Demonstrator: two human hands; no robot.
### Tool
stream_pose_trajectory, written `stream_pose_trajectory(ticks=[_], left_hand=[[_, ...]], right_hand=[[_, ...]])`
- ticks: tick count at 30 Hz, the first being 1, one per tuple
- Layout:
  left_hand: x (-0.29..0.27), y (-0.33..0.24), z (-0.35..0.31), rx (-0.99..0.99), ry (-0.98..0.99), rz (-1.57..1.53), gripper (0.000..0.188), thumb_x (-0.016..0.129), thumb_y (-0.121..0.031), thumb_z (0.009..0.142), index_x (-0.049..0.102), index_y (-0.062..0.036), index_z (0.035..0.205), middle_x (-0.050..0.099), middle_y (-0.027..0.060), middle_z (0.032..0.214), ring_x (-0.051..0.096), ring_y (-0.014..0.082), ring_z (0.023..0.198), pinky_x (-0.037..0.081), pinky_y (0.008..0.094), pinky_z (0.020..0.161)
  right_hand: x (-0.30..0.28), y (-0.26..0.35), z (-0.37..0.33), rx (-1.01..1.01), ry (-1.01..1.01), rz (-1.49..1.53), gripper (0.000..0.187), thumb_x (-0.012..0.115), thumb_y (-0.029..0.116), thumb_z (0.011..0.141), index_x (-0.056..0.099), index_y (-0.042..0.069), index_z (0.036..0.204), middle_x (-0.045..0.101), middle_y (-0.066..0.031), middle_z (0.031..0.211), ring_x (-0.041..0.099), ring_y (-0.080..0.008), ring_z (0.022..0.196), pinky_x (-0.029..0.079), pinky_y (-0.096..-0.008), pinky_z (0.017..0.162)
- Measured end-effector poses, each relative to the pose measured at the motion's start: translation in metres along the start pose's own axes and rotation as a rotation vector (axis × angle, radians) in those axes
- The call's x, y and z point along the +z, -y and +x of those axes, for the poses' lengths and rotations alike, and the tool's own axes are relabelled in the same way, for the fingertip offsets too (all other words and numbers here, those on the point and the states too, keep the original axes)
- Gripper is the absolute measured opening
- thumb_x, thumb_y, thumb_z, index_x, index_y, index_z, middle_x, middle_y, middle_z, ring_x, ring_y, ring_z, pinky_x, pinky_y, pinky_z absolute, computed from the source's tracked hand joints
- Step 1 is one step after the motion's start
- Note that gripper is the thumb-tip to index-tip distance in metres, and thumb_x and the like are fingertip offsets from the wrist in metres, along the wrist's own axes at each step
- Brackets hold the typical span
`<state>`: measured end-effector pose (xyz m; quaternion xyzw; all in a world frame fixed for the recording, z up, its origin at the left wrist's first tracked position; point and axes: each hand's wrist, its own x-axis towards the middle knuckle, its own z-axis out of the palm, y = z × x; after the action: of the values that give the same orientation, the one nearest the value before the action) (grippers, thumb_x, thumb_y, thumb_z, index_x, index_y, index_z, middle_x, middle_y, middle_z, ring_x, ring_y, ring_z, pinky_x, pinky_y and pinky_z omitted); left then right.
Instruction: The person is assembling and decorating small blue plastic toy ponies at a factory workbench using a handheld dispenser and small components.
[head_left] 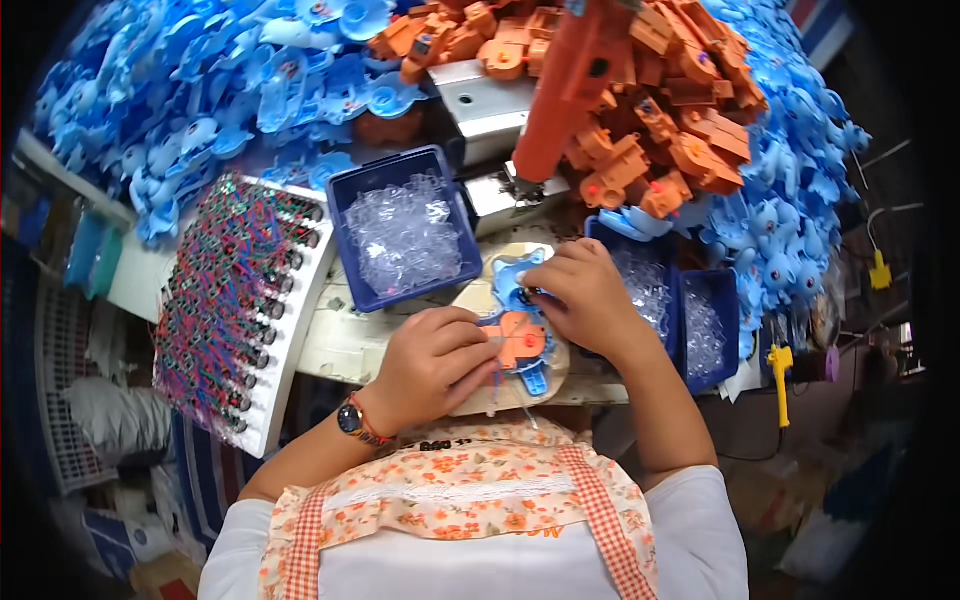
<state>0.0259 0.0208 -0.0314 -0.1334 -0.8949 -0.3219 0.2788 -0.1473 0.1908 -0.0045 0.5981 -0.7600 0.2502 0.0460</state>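
A blue plastic toy shell lies on a pale worn block in front of me, with an orange plastic housing set in its middle. My left hand grips the left edge of the orange housing, its fingers bent and close together. Thin wires hang down below that hand. At the shell's far end, my right hand pinches a small dark round part. Its fingertips cover most of that part, so its kind cannot be made out.
Blue bins of clear plastic pieces flank the block. A white foam tray of wired parts stands left. Orange housings and blue shells are heaped behind. An orange-red machine arm overhangs the bench; a yellow tool hangs right.
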Motion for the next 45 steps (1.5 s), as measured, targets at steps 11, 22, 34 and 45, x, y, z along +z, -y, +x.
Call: stream_pose_trajectory(ticks=[11, 22, 34, 45], left_hand=[[-0.006, 0.004, -0.006, -0.066, 0.002, -0.106, 0.031, 0.075, -0.009, 0.069, 0.070, -0.0102, 0.099, 0.068, 0.0057, 0.096, 0.064, 0.0279, 0.099, 0.051, 0.0396, 0.082], [-0.008, 0.003, -0.004, -0.075, 0.029, -0.160, 0.034, 0.074, -0.008, 0.067, 0.069, -0.0103, 0.101, 0.067, 0.0057, 0.100, 0.063, 0.0287, 0.102, 0.051, 0.0406, 0.083], [-0.019, 0.010, -0.004, -0.160, 0.047, -0.334, 0.040, 0.072, -0.011, 0.071, 0.065, -0.0032, 0.110, 0.066, 0.0129, 0.106, 0.062, 0.0327, 0.102, 0.050, 0.0422, 0.086], [-0.042, 0.020, -0.028, -0.439, 0.141, -0.203, 0.025, 0.071, -0.007, 0.079, 0.069, -0.0036, 0.104, 0.068, 0.0110, 0.094, 0.066, 0.0260, 0.086, 0.052, 0.0343, 0.075]], right_hand=[[0.005, 0.010, 0.004, 0.025, 0.084, 0.037, 0.019, 0.076, 0.004, 0.068, 0.069, 0.008, 0.086, 0.066, -0.0038, 0.085, 0.060, -0.0249, 0.086, 0.044, -0.0408, 0.089], [0.006, 0.013, 0.007, 0.053, 0.078, 0.060, 0.012, 0.073, 0.005, 0.069, 0.071, 0.007, 0.082, 0.064, -0.0047, 0.083, 0.059, -0.0244, 0.088, 0.042, -0.0409, 0.091], [0.005, 0.020, -0.005, 0.141, 0.102, 0.100, 0.019, 0.068, -0.004, 0.074, 0.067, 0.001, 0.092, 0.068, -0.0141, 0.084, 0.066, -0.0339, 0.083, 0.053, -0.0442, 0.087], [-0.009, 0.029, 0.003, 0.181, 0.031, 0.279, 0.028, 0.070, 0.000, 0.076, 0.069, 0.002, 0.103, 0.070, -0.0152, 0.103, 0.065, -0.0324, 0.097, 0.049, -0.0415, 0.089]])
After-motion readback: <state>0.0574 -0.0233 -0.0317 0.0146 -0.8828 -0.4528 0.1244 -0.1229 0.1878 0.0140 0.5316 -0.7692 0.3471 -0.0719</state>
